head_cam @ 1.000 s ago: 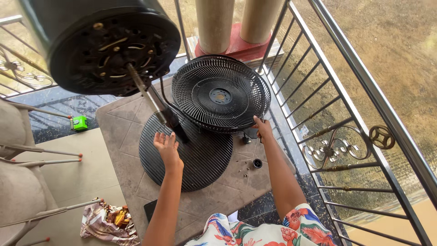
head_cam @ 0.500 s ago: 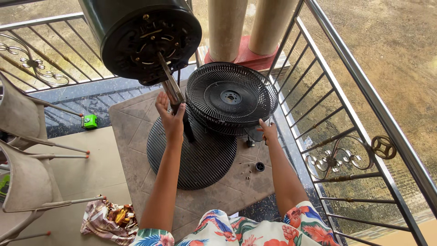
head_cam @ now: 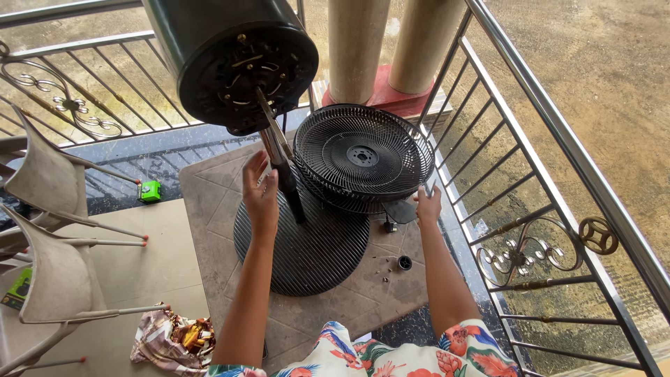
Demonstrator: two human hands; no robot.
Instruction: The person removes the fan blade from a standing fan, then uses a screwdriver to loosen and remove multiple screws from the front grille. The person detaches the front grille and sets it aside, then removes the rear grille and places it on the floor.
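Fan is in bits on the floor, mid-frame. L hand (head_cam: pixel 261 197) is reaching w/ fingers spread wide beside the black pole (head_cam: pixel 285 176), maybe touching it. R hand (head_cam: pixel 428 207) is pinching the grille (head_cam: pixel 363 157) rim at center-right. Looks like the take-apart step; next move needs a firm grip on the pole & steady lifting of the grille.

Bright daylight, soft shadows, sharp focus
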